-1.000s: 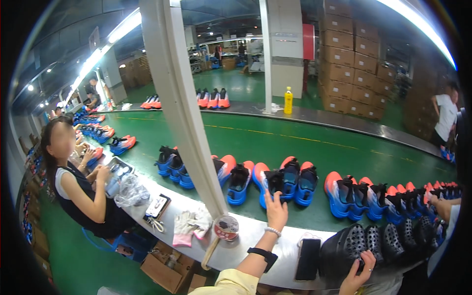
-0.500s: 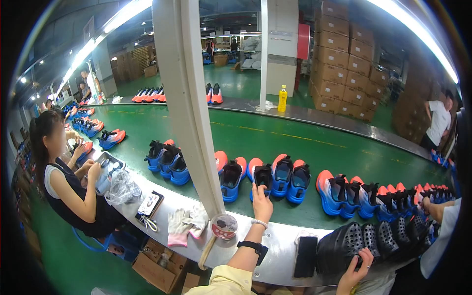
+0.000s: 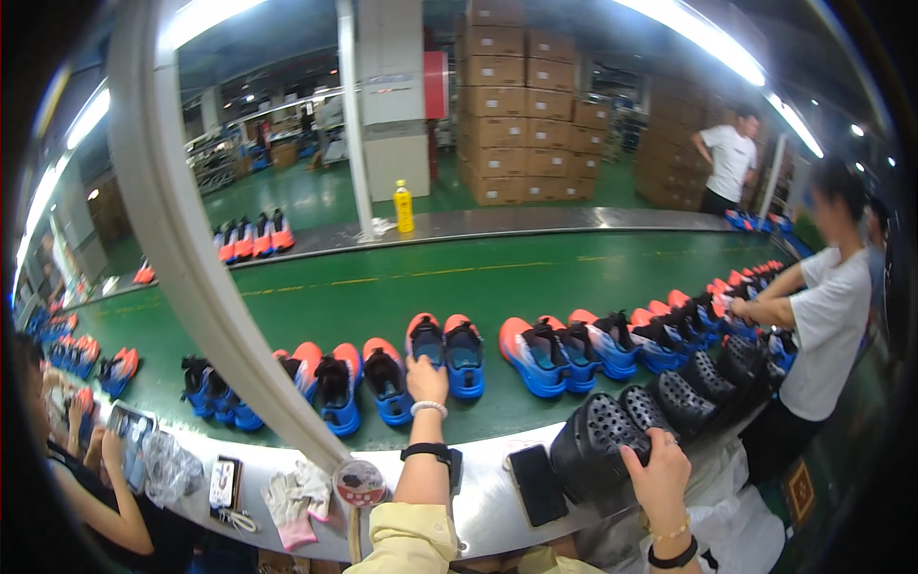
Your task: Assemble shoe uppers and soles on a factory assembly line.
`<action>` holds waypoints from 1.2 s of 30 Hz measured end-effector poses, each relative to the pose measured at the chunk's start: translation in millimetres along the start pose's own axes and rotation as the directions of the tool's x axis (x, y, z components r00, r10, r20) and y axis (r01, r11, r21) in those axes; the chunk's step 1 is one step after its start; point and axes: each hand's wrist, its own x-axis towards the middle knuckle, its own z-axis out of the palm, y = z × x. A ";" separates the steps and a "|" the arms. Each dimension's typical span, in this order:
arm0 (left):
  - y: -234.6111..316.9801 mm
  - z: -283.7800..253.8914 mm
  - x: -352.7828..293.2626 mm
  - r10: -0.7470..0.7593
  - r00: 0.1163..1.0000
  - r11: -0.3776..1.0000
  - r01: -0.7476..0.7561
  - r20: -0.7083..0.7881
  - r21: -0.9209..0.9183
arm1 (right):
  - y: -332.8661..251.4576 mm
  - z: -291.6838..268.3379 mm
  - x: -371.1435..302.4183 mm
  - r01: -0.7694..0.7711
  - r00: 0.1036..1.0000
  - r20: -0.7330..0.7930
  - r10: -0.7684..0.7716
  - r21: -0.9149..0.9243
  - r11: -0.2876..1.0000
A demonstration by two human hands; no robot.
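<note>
Sneaker (image 3: 424, 335) at the left hand (image 3: 426, 379): possible sources of upset

Seen from beside the line, a long green surface (image 3: 382, 273) carries coral-and-blue footwear. The sneaker stands upright upon it, toe pointing away from the person, between a right-hand neighbour (image 3: 465, 359) set close against it and a left-hand neighbour (image 3: 385, 383). The left hand covers its heel, fingers at the opening; I cannot tell whether this grip is clamped on the shoe or merely rests there. The right hand (image 3: 660, 469) touches the black perforated clogs (image 3: 607, 421), thumb parted from fingers; whether that grip presses is likewise unclear.

Probable faults and causes: (a) a sideways drag could catch the right-hand neighbour and turn it askew, the gap being so slight; (b) a loose hold at the heel alone might let the toe drop, since most of the shoe lies beyond the fingers; (c) pressure from the right hand could nudge the clogs into the black phone (image 3: 537, 485), lying just beside them on the metal worktop (image 3: 488, 478); (d) a careless leftward sweep of the forearm might upset the round object (image 3: 360, 481) near the pale post (image 3: 206, 258).
</note>
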 end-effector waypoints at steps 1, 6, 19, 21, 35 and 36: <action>5.3 -2.2 0.3 0.010 0.999 1.000 -0.010 0.046 0.005 | 4.4 -2.2 2.7 -0.005 1.000 0.026 0.007 -0.070 0.998; 37.8 -25.2 -47.9 0.047 0.984 0.999 -0.049 0.173 0.007 | 9.7 -9.6 16.8 0.054 0.996 0.081 -0.036 -0.228 0.972; -13.8 -49.2 -86.3 0.145 0.981 0.879 -0.067 0.132 -0.471 | -113.8 -53.5 54.1 0.295 0.946 0.104 -0.307 0.111 0.949; -36.0 -39.3 -91.1 0.124 0.989 0.877 -0.069 0.086 -0.475 | -152.5 15.0 75.0 0.401 0.871 0.267 -0.413 0.099 0.911; -22.1 -24.8 -100.2 0.007 0.989 0.826 0.080 0.151 -0.558 | -244.6 278.8 124.0 0.245 0.909 0.339 -0.241 0.031 0.969; -19.9 -22.6 -100.5 0.078 0.996 0.864 -0.041 0.052 -0.502 | -243.9 284.0 121.8 0.257 0.911 0.319 -0.261 0.058 0.965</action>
